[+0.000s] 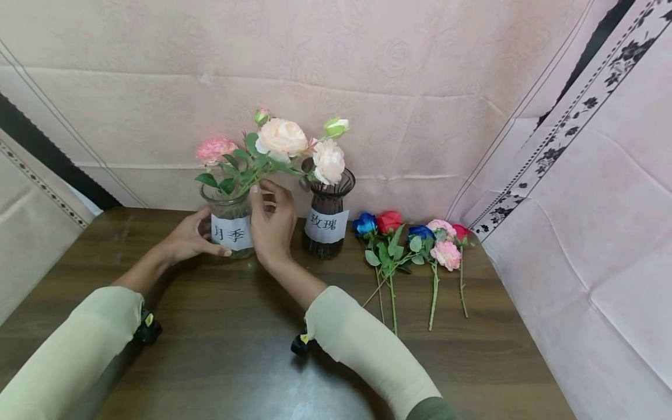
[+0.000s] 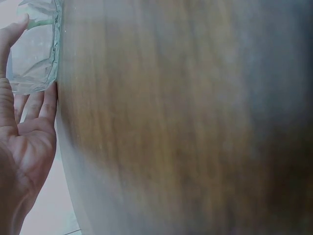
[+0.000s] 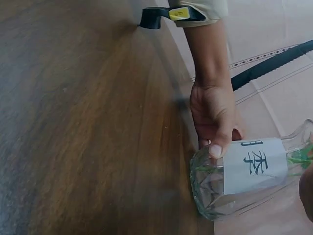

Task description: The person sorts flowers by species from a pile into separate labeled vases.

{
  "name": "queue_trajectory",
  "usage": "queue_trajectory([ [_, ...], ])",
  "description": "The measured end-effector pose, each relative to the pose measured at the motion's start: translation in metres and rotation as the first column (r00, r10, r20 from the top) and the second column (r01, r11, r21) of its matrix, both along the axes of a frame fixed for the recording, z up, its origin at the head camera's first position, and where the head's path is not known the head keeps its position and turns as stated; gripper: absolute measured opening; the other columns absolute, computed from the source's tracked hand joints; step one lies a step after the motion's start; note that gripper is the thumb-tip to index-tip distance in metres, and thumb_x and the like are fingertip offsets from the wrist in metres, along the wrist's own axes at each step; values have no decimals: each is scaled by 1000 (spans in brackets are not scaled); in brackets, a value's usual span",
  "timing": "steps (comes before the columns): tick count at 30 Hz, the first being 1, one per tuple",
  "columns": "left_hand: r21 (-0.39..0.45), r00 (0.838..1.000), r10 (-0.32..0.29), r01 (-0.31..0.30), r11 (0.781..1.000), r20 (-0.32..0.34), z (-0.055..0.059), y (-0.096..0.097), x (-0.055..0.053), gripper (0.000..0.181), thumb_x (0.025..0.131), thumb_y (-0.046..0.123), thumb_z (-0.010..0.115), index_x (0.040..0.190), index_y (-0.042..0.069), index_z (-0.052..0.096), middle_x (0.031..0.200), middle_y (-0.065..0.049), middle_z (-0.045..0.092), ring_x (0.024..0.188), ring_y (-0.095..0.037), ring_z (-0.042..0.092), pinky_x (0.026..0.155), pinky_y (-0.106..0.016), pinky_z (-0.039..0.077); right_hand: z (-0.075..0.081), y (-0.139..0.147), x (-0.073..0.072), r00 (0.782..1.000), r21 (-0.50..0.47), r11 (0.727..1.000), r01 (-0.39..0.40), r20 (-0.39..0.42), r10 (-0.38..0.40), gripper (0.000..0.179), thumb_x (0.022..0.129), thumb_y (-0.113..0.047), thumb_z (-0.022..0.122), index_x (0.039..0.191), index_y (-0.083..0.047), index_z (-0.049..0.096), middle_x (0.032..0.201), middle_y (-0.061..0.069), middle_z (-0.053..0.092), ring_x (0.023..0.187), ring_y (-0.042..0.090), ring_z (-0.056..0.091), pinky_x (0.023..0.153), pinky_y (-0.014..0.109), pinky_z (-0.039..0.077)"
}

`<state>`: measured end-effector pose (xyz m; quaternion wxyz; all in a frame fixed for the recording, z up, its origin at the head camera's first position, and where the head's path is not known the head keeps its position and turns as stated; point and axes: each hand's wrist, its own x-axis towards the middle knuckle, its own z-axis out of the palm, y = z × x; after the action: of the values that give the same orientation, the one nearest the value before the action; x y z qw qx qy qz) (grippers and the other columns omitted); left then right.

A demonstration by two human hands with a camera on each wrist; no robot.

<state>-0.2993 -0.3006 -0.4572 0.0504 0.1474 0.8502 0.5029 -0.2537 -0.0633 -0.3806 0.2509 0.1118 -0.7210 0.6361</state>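
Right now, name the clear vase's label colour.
The label is white with dark writing, clearest in the right wrist view.

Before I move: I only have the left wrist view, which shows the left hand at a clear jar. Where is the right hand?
Observer: The right hand is at the right side of the jar.
Operator: And what stands past it, on that side?
Observer: A dark vase, upright, with a paper label on its front.
Operator: Anything lying loose?
Observer: Yes, flowers in blue, red and pink lie on the table, right of the vase.
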Motion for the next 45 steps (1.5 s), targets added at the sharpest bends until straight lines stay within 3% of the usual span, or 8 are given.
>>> queue_trajectory([
  [4, 4, 1000, -1, 1, 1000, -6, 0, -1, -1, 116, 82, 3, 100, 175, 8, 31, 155, -26, 64, 119, 7, 66, 100, -10, 54, 1, 2, 2, 999, 104, 993, -51, 0, 51, 41, 122, -33, 52, 152, -12, 70, 149, 12, 70, 121, 27, 73, 99, 30, 62],
  [9, -3, 1000, -1, 1, 1000, -9, -1, -1, -1, 111, 82, 3, 100, 172, 6, 34, 149, -26, 67, 115, 4, 69, 98, -13, 57, 4, 5, 8, 990, 329, 935, -135, 87, 112, 51, 122, -38, 46, 165, -14, 59, 171, 13, 55, 154, 35, 57, 124, 52, 53],
  [12, -13, 1000, 2, -2, 1000, -4, -1, -1, -1, 112, 83, 4, 100, 173, 8, 34, 149, -25, 67, 115, 3, 69, 98, -13, 57, 1, 9, 13, 982, 364, 915, -175, 130, 136, 54, 121, -39, 48, 169, -15, 52, 175, 12, 51, 160, 34, 51, 130, 54, 48],
  [19, -25, 1000, 3, -3, 1000, -1, 1, -1, -1, 117, 83, 7, 101, 176, 10, 31, 155, -22, 64, 122, 3, 64, 101, -9, 53, -13, 29, 19, 963, 377, 898, -226, 223, 149, 51, 119, -42, 51, 161, -17, 64, 148, 7, 72, 123, 19, 74, 105, 34, 62],
  [26, -29, 1000, 1, 0, 1000, 6, 2, -3, -1, 118, 84, 8, 101, 177, 10, 29, 157, -21, 64, 123, 4, 63, 103, -9, 51, -24, 60, 19, 951, 515, 809, -282, 260, 167, 32, 116, -31, 61, 130, -14, 84, 116, 2, 86, 105, 15, 79, 97, 31, 63],
  [30, -58, 1000, 7, -6, 998, 10, 3, -4, 0, 115, 85, 12, 101, 176, 10, 31, 157, -19, 64, 130, -5, 63, 109, -16, 53, -25, 78, 22, 925, 509, 789, -344, 330, 190, 29, 115, -30, 64, 127, -15, 85, 123, 1, 86, 110, 15, 82, 97, 33, 66],
  [36, -80, 1000, 7, -7, 997, 5, 4, -5, 0, 112, 86, 14, 101, 174, 9, 33, 157, -18, 64, 143, -29, 61, 111, -18, 52, -25, 100, 25, 866, 418, 797, -436, 435, 246, 30, 114, -25, 67, 135, -10, 80, 121, 8, 86, 98, 16, 82, 84, 30, 65],
  [45, -67, 1000, -26, 27, 997, 15, 3, -4, -1, 116, 86, 12, 100, 176, 9, 28, 158, -22, 64, 129, -2, 63, 103, -7, 49, -26, 130, 34, 797, 329, 798, -504, 532, 284, 39, 113, -23, 70, 148, -6, 70, 122, 19, 83, 98, 37, 83, 71, 28, 63],
])
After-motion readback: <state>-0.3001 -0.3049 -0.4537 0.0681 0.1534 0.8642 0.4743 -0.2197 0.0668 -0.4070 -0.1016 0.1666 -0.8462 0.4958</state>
